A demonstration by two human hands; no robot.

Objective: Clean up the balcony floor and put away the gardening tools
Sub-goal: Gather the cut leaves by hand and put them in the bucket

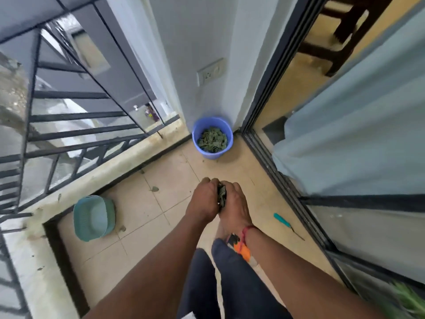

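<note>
— What does this step call for?

— Carrying the handful to the bin without shedding any, I'd say. Squeeze from both sides, palms facing each other, move low over the floor (174, 162), and let go only once the hands are over the rim, so nothing drifts back onto the tiles.

— And how are the hands placed?

— The left hand (203, 199) and right hand (235, 203) are pressed together, fingers curled in, with a clump of leaves (222, 195) sandwiched between them. Only a dark green edge shows in the seam between the palms. Neither hand is spread at all. A red thread (249, 229) circles the right wrist.

— Where do the leaves go?

— Into the blue bucket (195, 134), most likely. It stands in the far corner against the wall, straight ahead of the hands and well apart from them, with leaf litter (212, 140) already in it.

— Anything left on the tiles?

— A few loose leaves (154, 189) lie to the left of the hands, towards the kerb under the railing. So the sweep isn't finished, by my reckoning.

— And the tools?

— A teal-handled tool (281, 220) lies on the right, near the sliding door track (287, 187). An orange and black object (242, 248) sits near, partly hidden under the right forearm; I cannot tell what it is. A teal basket (108, 212) rests tipped against the kerb on the near left. None of these looks put away yet.
</note>
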